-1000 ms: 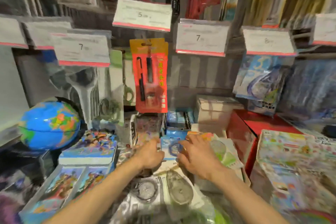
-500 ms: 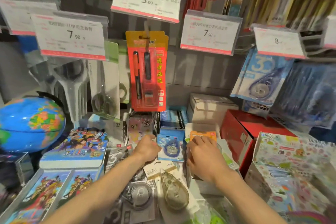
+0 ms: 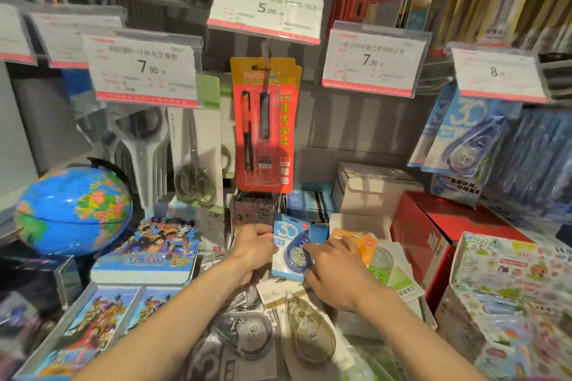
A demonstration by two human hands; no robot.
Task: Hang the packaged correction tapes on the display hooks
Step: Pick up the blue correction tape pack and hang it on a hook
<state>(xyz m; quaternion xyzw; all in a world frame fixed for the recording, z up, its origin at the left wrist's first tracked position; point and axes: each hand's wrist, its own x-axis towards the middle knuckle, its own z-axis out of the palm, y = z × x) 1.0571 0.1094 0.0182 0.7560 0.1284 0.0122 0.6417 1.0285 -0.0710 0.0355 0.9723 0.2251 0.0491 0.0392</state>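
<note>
While the blue packaged correction tape (image 3: 292,249) stands nearly upright just below the red pen pack (image 3: 264,130), it sits between both hands. The left hand (image 3: 253,249) curls its fingers (image 3: 263,230) closed on the card's left edge; the right hand (image 3: 332,269) pinches the blister's right side with bent fingers (image 3: 312,246). More blue tapes (image 3: 461,136) hang right of the pen pack.

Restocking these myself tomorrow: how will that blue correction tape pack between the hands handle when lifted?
The blue pack is a thin card with a clear blister, so it is probably light and may flex at the edges. The glossy blister could be slippery; both the left hand and right hand are on it. The flat card shouldn't roll.
</note>
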